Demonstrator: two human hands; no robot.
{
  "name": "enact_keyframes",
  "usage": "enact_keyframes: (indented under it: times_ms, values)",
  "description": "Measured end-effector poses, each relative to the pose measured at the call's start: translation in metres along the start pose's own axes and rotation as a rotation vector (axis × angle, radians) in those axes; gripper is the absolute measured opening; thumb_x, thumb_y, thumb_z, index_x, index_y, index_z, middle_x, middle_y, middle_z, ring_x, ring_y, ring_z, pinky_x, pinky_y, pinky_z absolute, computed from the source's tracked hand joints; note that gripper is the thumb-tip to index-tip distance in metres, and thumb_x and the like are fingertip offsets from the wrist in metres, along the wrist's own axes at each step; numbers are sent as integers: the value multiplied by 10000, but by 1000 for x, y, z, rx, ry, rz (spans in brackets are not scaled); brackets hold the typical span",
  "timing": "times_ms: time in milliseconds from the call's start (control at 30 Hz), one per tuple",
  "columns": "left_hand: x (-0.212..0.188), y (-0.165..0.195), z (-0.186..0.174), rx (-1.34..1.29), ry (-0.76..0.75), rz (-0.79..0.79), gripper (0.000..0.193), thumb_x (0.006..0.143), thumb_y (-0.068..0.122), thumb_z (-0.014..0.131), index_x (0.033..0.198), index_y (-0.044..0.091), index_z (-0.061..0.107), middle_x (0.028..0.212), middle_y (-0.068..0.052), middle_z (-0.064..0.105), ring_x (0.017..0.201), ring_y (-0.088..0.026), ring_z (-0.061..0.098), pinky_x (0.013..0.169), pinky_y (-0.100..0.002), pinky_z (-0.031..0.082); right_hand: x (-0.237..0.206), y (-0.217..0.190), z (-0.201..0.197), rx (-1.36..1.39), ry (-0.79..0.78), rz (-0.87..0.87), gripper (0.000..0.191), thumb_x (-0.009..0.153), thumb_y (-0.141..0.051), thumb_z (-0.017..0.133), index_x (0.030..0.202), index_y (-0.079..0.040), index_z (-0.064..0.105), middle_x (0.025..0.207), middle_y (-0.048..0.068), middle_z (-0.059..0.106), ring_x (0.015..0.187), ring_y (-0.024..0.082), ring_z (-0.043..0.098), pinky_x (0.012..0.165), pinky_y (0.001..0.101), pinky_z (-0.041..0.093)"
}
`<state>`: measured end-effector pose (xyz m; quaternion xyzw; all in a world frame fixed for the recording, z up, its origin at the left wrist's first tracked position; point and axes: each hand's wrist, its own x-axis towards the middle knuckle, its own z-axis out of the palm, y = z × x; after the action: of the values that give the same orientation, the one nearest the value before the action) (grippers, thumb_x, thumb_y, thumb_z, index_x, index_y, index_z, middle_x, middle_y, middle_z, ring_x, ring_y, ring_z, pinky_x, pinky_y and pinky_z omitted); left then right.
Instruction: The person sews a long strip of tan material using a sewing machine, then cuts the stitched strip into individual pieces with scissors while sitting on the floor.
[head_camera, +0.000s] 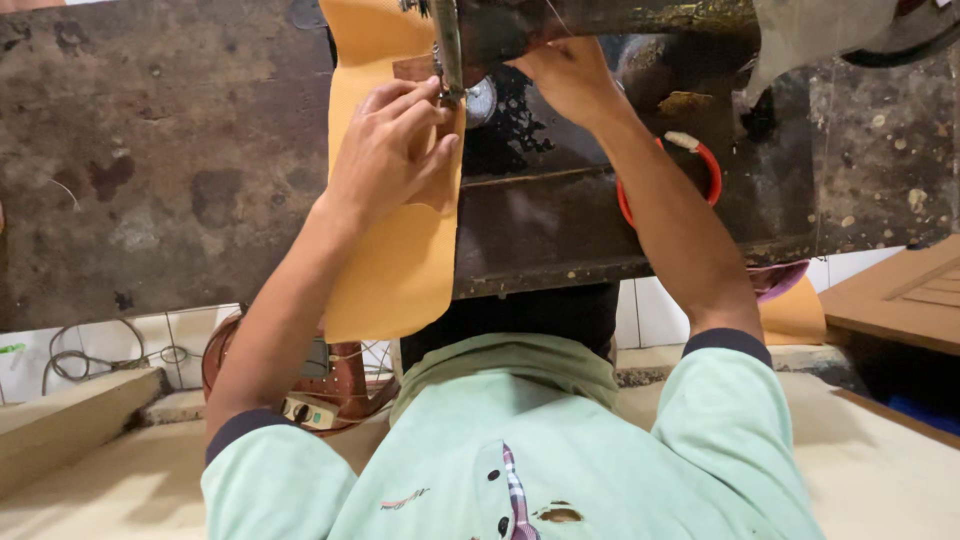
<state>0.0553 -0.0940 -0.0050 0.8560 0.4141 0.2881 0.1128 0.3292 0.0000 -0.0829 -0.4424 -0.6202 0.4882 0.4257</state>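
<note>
A tan leather sheet (395, 260) lies on a worn dark sewing-machine table (160, 160) and hangs over its front edge. My left hand (390, 150) presses flat on the sheet beside the needle bar (447, 50), fingers close together. A small brown leather piece (412, 68) sits under the needle area. My right hand (565, 75) reaches in from the right, fingertips at the presser foot, under the machine's dark arm (600, 20). What the right fingers pinch is hidden.
An orange-red round bowl (708, 170) sits on the table behind my right forearm. A brown wooden panel (900, 295) is at the right. Cables and a round metal frame (335, 390) lie below the table edge on the left.
</note>
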Motion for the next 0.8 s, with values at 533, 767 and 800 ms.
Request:
enact_keyframes:
  times_ms: [533, 767, 800]
  values:
    - [-13, 31, 30, 125, 155, -158, 325, 1001, 250, 742, 1215, 11, 687, 1428, -227, 609, 1299, -394, 532, 1085, -514, 438, -171, -142, 37, -717, -1083, 286, 513, 971, -568, 474, 1044, -125, 722, 1007, 142, 756, 943, 342, 719, 892, 444, 570]
    - [-22, 38, 28, 238, 125, -60, 456, 1020, 291, 722, 1354, -12, 652, 1498, -257, 499, 1390, -449, 446, 1161, -533, 374, -242, -88, 85, -411, -544, 187, 690, 995, -476, 621, 1389, 83, 532, 1226, 322, 642, 1125, 483, 595, 992, 536, 463]
    - [-24, 40, 26, 256, 117, -51, 430, 1009, 285, 721, 1340, 17, 661, 1492, -237, 503, 1384, -436, 457, 1156, -530, 380, -247, -76, 90, -291, -366, 38, 648, 999, -420, 650, 1334, 131, 587, 1266, 351, 620, 1147, 506, 567, 988, 554, 451]
